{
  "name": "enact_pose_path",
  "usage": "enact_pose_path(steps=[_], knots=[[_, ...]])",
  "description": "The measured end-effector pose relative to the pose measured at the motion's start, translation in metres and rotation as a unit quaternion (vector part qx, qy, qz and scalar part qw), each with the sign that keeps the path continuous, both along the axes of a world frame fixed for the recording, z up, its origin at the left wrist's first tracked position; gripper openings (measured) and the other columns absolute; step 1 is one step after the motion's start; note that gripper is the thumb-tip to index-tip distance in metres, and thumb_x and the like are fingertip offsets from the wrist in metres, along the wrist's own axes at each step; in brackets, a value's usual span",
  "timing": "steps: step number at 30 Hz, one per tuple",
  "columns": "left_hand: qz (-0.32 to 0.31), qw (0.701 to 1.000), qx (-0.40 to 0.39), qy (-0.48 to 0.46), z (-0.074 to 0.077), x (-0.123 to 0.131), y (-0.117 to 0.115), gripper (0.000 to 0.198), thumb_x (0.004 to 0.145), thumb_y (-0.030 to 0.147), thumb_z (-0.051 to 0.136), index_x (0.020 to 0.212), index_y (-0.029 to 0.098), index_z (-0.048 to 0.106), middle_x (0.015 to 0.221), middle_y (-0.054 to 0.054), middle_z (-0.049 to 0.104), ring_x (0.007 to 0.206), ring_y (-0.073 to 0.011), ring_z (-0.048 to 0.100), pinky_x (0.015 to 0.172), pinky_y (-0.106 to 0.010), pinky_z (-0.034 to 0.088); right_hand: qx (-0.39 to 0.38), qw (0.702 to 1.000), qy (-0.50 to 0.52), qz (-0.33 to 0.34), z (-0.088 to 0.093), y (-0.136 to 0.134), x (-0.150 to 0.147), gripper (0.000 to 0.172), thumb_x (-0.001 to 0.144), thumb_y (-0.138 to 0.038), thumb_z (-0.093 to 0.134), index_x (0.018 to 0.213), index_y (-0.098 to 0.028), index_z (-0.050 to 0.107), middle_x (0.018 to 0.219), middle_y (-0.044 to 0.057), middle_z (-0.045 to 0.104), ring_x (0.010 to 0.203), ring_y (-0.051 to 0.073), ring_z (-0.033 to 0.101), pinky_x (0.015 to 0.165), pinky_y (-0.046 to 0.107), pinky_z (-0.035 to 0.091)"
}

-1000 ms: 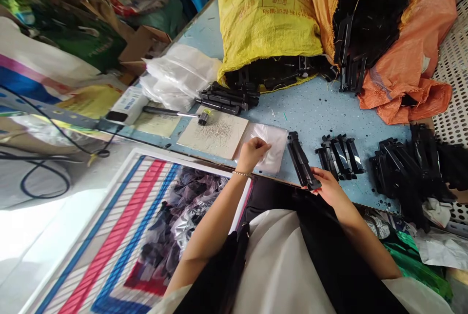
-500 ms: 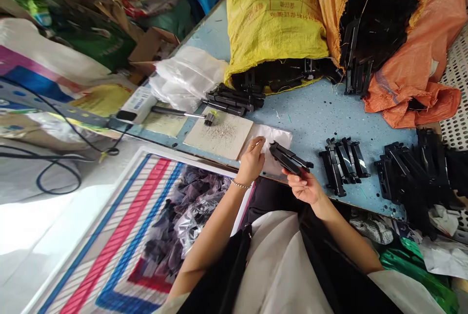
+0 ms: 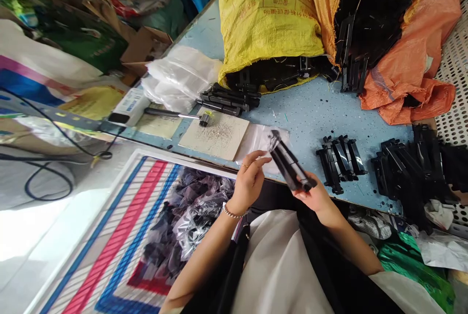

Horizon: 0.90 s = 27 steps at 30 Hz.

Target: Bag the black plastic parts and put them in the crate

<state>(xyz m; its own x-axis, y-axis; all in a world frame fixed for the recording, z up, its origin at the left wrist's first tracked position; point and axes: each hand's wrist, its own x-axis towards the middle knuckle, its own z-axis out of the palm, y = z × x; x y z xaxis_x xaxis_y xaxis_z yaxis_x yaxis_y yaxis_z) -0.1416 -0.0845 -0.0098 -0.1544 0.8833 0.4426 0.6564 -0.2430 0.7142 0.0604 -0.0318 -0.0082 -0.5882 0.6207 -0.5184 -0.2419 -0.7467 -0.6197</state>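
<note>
My right hand (image 3: pixel 313 194) grips the lower end of a long black plastic part (image 3: pixel 289 160), which tilts up and to the left above the table edge. The part is slightly blurred, so I cannot tell whether it is one piece or two side by side. My left hand (image 3: pixel 250 180), wearing a ring and a beaded bracelet, is just left of the part, fingers partly stretched toward it and holding nothing visible. Beneath the hands lies a clear plastic bag (image 3: pixel 252 141). Right of the held part, several similar black parts (image 3: pixel 341 159) lie in a row.
A hammer (image 3: pixel 190 115) rests across a board (image 3: pixel 215 136) strewn with crumbs. Behind stand a yellow sack (image 3: pixel 270 11) and an orange sack (image 3: pixel 413 55) with black parts. More black parts (image 3: pixel 398 167) are heaped at right. A striped bag (image 3: pixel 120 236) holding plastic-wrapped items sits below left.
The black part has turned in my right hand and now shows a broader side. My left hand has come nearer to it, its fingers stretching out more. The view has shifted slightly.
</note>
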Motion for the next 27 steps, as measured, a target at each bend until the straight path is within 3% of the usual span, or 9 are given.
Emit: enact_pose_path(steps=[2, 5, 9, 13, 15, 18, 21, 24, 27], knots=[[0.024, 0.998, -0.010, 0.051, -0.008, -0.006, 0.003, 0.051, 0.093, 0.002, 0.036, 0.133, 0.023, 0.058, 0.135, -0.012, 0.058, 0.128, -0.0224, 0.057, 0.108, -0.043, 0.050, -0.045, 0.998, 0.044, -0.003, -0.001, 0.002, 0.005, 0.031, 0.067, -0.044, 0.078, 0.077, -0.018, 0.065, 0.052, -0.006, 0.051, 0.041, 0.005, 0.032, 0.038, 0.018, 0.019], [0.033, 0.996, -0.028, 0.084, -0.016, -0.008, 0.012, 0.066, 0.090, -0.002, 0.033, 0.151, 0.021, 0.038, 0.151, -0.017, 0.046, 0.142, -0.0254, 0.045, 0.114, -0.045, 0.044, -0.086, 0.993, 0.066, 0.044, -0.006, 0.001, 0.009, 0.031, 0.069, -0.042, 0.077, 0.079, -0.016, 0.065, 0.053, -0.004, 0.052, 0.042, 0.005, 0.027, 0.037, 0.018, 0.019], [-0.026, 0.997, -0.012, 0.065, -0.013, 0.007, 0.013, 0.074, 0.090, -0.002, 0.033, 0.159, 0.023, 0.019, 0.160, -0.017, 0.034, 0.148, -0.0265, 0.036, 0.118, -0.046, 0.039, -0.089, 0.994, 0.045, 0.045, -0.014, -0.005, 0.006, 0.028, 0.070, -0.040, 0.075, 0.079, -0.017, 0.064, 0.062, 0.000, 0.061, 0.042, 0.004, 0.028, 0.038, 0.019, 0.020], [-0.173, 0.984, 0.016, 0.042, -0.006, 0.034, -0.002, 0.077, 0.091, -0.002, 0.030, 0.161, 0.025, 0.012, 0.156, -0.016, 0.039, 0.146, -0.0228, 0.039, 0.116, -0.042, 0.044, 0.040, 0.997, -0.030, -0.051, -0.018, -0.001, 0.002, 0.032, 0.073, -0.048, 0.074, 0.076, -0.019, 0.059, 0.057, -0.003, 0.055, 0.043, 0.007, 0.037, 0.039, 0.019, 0.026], [-0.218, 0.975, 0.016, 0.028, -0.005, 0.045, -0.008, 0.078, 0.091, -0.002, 0.031, 0.161, 0.025, 0.010, 0.155, -0.016, 0.040, 0.146, -0.0229, 0.039, 0.115, -0.042, 0.045, 0.150, 0.980, -0.123, -0.045, -0.015, 0.000, 0.000, 0.031, 0.080, -0.050, 0.069, 0.080, -0.020, 0.061, 0.057, -0.004, 0.053, 0.044, 0.008, 0.042, 0.040, 0.021, 0.030], [-0.229, 0.973, 0.001, 0.031, -0.001, 0.053, -0.009, 0.073, 0.093, 0.006, 0.042, 0.160, 0.021, 0.016, 0.150, -0.019, 0.045, 0.142, -0.0263, 0.045, 0.111, -0.043, 0.050, 0.310, 0.908, -0.279, 0.018, -0.005, -0.005, 0.000, 0.023, 0.089, -0.043, 0.061, 0.095, -0.021, 0.066, 0.067, -0.002, 0.061, 0.055, 0.014, 0.055, 0.052, 0.025, 0.044], [-0.215, 0.975, -0.010, 0.049, 0.021, 0.037, -0.020, 0.054, 0.096, 0.016, 0.052, 0.149, 0.022, 0.043, 0.127, -0.014, 0.063, 0.120, -0.0223, 0.064, 0.102, -0.037, 0.056, 0.411, 0.847, -0.312, 0.125, 0.012, -0.010, 0.010, 0.032, 0.092, -0.034, 0.057, 0.121, -0.022, 0.063, 0.093, 0.004, 0.070, 0.082, 0.019, 0.066, 0.073, 0.030, 0.053], [-0.187, 0.974, -0.122, 0.048, 0.047, -0.011, -0.058, 0.034, 0.097, 0.024, 0.054, 0.130, 0.026, 0.062, 0.118, -0.008, 0.070, 0.107, -0.0190, 0.070, 0.096, -0.029, 0.058, 0.461, 0.803, -0.328, 0.189, 0.028, -0.002, 0.039, 0.037, 0.095, -0.035, 0.054, 0.130, -0.022, 0.059, 0.104, 0.006, 0.070, 0.089, 0.019, 0.067, 0.079, 0.031, 0.054], [-0.188, 0.930, -0.311, 0.062, 0.044, -0.070, -0.103, 0.026, 0.092, 0.033, 0.059, 0.115, 0.031, 0.072, 0.110, -0.002, 0.075, 0.098, -0.0210, 0.073, 0.083, -0.027, 0.061, 0.497, 0.669, -0.541, 0.113, 0.034, 0.016, 0.075, 0.035, 0.097, -0.037, 0.051, 0.125, -0.018, 0.060, 0.107, 0.012, 0.068, 0.093, 0.023, 0.066, 0.080, 0.035, 0.053]])
